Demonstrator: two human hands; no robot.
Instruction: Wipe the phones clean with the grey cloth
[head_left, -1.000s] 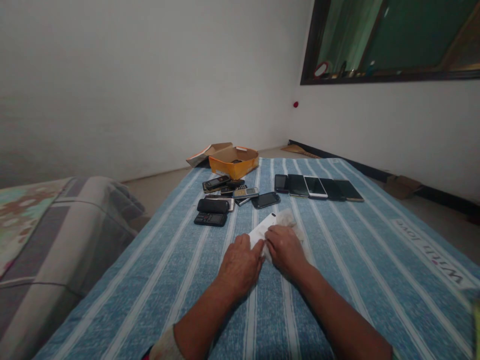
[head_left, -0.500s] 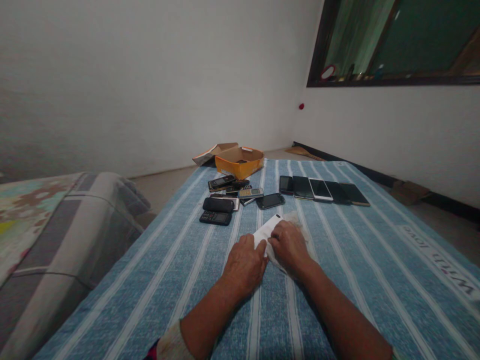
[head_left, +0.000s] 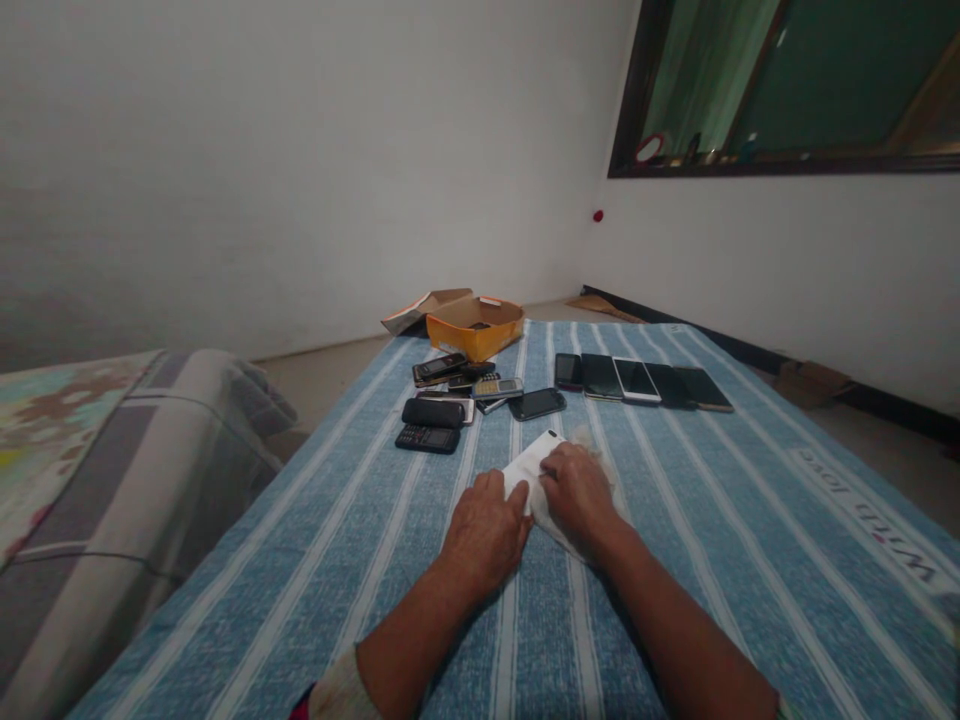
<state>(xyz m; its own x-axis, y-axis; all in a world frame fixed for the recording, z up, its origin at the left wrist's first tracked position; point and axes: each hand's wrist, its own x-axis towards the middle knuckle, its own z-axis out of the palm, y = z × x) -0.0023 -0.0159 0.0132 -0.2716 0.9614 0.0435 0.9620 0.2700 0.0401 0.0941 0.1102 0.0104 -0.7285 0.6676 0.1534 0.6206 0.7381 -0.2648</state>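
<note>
A white smartphone [head_left: 529, 458] lies back up on the striped cloth, its dark camera patch at the far corner. My left hand [head_left: 487, 525] is closed on the phone's near left part, thumb on the white back. My right hand [head_left: 579, 495] has its fingers bunched on a thin whitish cloth [head_left: 556, 528], pressed against the phone's right side. Part of that cloth spreads out beneath and beyond the right hand. The phone's screen side is hidden.
Several old phones [head_left: 429, 438] lie in a loose pile ahead on the left. A black smartphone [head_left: 537, 404] lies beside them. Several smartphones [head_left: 636, 380] form a row at right. An open orange box [head_left: 475, 332] stands behind, on the blue striped cover [head_left: 345, 560].
Both hands stay at the white smartphone, the right fingers shifting only slightly with the cloth. The whole view has moved a little.
</note>
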